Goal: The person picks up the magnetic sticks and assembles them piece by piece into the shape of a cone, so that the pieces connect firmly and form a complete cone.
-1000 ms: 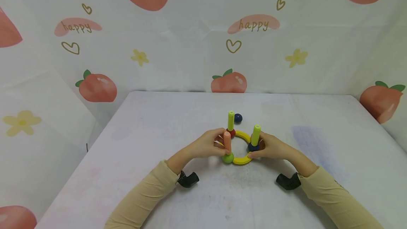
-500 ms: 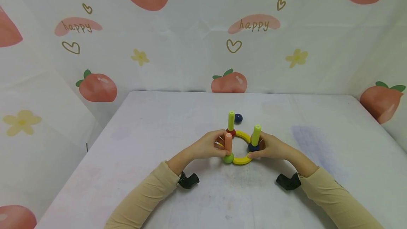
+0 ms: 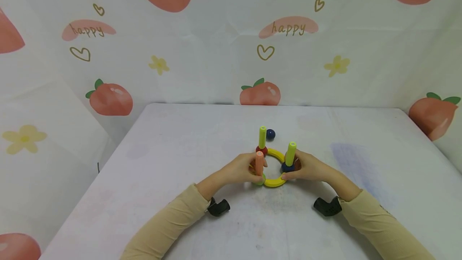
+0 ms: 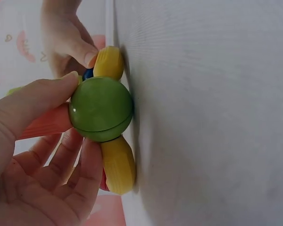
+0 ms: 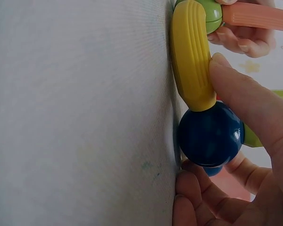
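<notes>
A yellow ring (image 3: 275, 181) of curved pieces lies on the white table (image 3: 173, 151), joined by balls that carry upright sticks. My left hand (image 3: 254, 173) pinches the green ball (image 4: 101, 109) at the ring's near left, thumb (image 4: 35, 101) on one side and fingers (image 4: 87, 165) on the other. From that ball rises the orange stick (image 3: 259, 161). My right hand (image 3: 294, 170) holds the blue ball (image 5: 210, 134), its thumb (image 5: 250, 106) pressing the yellow piece (image 5: 192, 56) beside it. The blue ball (image 3: 287, 167) carries a yellow-green stick (image 3: 290, 152). The red ball (image 3: 261, 150) at the back bears another (image 3: 262, 136).
A loose dark blue ball (image 3: 270, 134) lies just behind the ring. Printed cloth walls with peaches close in the table at the back and both sides. A black wrist camera sits under each sleeve (image 3: 218, 207) (image 3: 326, 206).
My left hand and forearm have slid a little to the right, and its fingers now cover more of the green ball. The right hand and the ring have stayed still.
</notes>
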Tool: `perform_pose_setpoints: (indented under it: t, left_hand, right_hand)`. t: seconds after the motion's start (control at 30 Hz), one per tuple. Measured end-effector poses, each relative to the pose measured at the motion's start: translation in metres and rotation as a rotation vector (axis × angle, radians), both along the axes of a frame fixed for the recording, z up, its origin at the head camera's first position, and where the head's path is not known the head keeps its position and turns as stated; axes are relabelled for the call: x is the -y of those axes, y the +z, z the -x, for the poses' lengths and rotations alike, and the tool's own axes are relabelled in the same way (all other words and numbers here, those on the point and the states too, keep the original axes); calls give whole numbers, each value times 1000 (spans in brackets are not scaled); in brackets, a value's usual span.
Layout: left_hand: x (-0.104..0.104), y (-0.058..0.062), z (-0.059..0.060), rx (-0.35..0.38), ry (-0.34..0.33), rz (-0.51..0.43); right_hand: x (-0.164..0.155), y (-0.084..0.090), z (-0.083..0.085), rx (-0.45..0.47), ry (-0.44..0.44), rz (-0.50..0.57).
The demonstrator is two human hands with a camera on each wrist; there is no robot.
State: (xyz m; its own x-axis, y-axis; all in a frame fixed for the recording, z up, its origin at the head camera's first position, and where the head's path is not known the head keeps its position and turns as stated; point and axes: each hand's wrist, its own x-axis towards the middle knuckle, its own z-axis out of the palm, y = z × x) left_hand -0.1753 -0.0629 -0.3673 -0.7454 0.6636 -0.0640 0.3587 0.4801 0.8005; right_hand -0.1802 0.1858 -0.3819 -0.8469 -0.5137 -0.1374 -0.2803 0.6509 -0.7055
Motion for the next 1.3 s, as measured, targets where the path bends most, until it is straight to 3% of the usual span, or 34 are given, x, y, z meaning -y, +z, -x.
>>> perform_pose_setpoints:
  t: [0.43, 0.67, 1.1, 1.3]
  left_hand:
    - [6, -4, 2, -22, 53, 35]
    - [16, -3, 6, -1, 98, 62]
    - [39, 1, 22, 37, 151, 119]
    - [50, 0, 29, 41, 197, 116]
  right_hand:
    - [1, 0, -1, 19, 7, -9]
    - [3, 1, -3, -3, 68, 14]
    - [9, 4, -2, -36, 186, 13]
    - [6, 6, 7, -84, 154, 5]
